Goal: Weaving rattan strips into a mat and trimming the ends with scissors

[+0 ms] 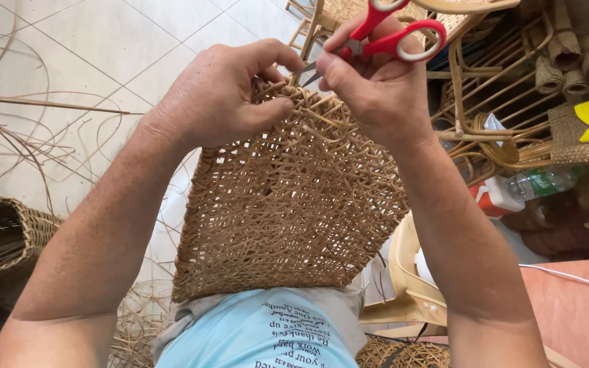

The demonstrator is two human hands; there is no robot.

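My left hand (223, 92) pinches the top edge of the woven cane panel (288, 204). My right hand (376, 82) grips red-handled scissors (376, 37), whose blades point left at that edge, just beside my left fingertips.

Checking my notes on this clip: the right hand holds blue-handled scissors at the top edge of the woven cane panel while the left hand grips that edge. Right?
Not quite: in the head view the scissors have red handles, not blue. The right hand does hold them at the top edge of the woven cane panel, and the left hand grips that edge.

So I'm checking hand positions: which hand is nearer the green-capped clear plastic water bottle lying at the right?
Right. The right hand, holding red-handled scissors, is closer to the bottle; the left hand grips the woven cane panel farther left.
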